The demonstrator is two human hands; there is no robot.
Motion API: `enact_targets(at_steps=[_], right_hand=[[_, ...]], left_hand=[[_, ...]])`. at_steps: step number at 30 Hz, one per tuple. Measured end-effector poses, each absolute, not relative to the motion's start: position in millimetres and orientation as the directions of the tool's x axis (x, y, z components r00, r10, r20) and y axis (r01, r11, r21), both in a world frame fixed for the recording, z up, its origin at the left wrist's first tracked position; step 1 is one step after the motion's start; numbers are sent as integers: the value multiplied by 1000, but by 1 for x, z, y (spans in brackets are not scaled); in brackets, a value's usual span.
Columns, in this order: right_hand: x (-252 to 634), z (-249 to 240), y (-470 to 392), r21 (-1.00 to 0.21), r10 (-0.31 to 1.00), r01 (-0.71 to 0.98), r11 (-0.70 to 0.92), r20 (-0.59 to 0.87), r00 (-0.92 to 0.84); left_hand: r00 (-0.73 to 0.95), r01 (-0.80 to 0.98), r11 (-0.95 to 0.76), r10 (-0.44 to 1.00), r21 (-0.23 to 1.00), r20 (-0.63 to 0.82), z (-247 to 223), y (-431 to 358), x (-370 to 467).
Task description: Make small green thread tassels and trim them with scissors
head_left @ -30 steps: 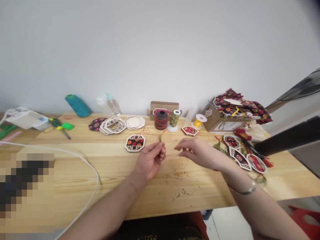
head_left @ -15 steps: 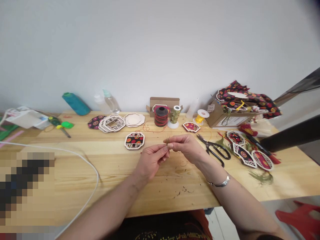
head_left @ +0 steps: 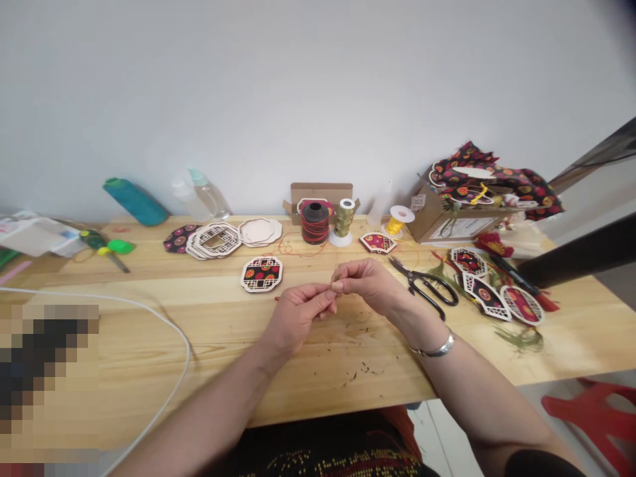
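Over the middle of the table, my left hand (head_left: 303, 313) and my right hand (head_left: 362, 285) meet fingertip to fingertip, both pinched closed. A small, thin olive-brown thing, possibly thread, shows faintly at the right fingertips; most of it is hidden. A small red bit (head_left: 277, 299) peeks out beside the left hand. Just beyond that hand lies an eight-lobed wooden lattice piece (head_left: 262, 274) with dark patterned fabric. To the right of my right hand rest black-handled scissors (head_left: 424, 285), blades pointing toward the back.
Spools of red-black cord (head_left: 315, 224), olive thread (head_left: 344, 218) and yellow cord (head_left: 396, 222) stand along the back. Stacked wooden frames (head_left: 216, 240) lie left of them. At right are a full cardboard box (head_left: 442, 222), finished ornaments (head_left: 487, 298) and a black post (head_left: 586, 255). A white cable (head_left: 179, 324) curves at left.
My hands stay pinched together, the right fingertips slightly higher over the left. The olive-brown tuft shows less, and a red bit now appears beside my left hand. The view has shifted slightly.
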State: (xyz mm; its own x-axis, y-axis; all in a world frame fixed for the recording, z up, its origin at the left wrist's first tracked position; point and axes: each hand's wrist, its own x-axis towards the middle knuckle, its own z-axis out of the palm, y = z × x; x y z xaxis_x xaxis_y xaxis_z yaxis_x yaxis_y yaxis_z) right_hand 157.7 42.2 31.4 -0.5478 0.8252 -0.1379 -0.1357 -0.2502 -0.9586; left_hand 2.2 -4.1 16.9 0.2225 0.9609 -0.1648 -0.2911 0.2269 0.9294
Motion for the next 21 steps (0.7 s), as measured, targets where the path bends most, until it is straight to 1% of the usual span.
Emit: enact_targets(at_steps=[4, 9, 15, 18, 21], right_hand=[[159, 32, 43, -984, 875, -113, -136, -66, -480], [166, 34, 51, -988, 944, -152, 4, 54, -325], [176, 45, 55, -976, 982, -194, 101, 129, -141], [182, 49, 55, -975, 986, -177, 137, 151, -65], [187, 51, 56, -967, 983, -180, 181, 185, -6]], left_hand=[[198, -222, 195, 968, 955, -152, 19, -4, 2], [171, -47, 131, 978, 990, -121, 17, -3, 1], [96, 31, 117, 988, 993, -120, 14, -1, 1], [1, 38, 123, 992, 992, -123, 13, 0, 0], [-152, -9, 65, 986, 998, -66, 13, 1, -1]])
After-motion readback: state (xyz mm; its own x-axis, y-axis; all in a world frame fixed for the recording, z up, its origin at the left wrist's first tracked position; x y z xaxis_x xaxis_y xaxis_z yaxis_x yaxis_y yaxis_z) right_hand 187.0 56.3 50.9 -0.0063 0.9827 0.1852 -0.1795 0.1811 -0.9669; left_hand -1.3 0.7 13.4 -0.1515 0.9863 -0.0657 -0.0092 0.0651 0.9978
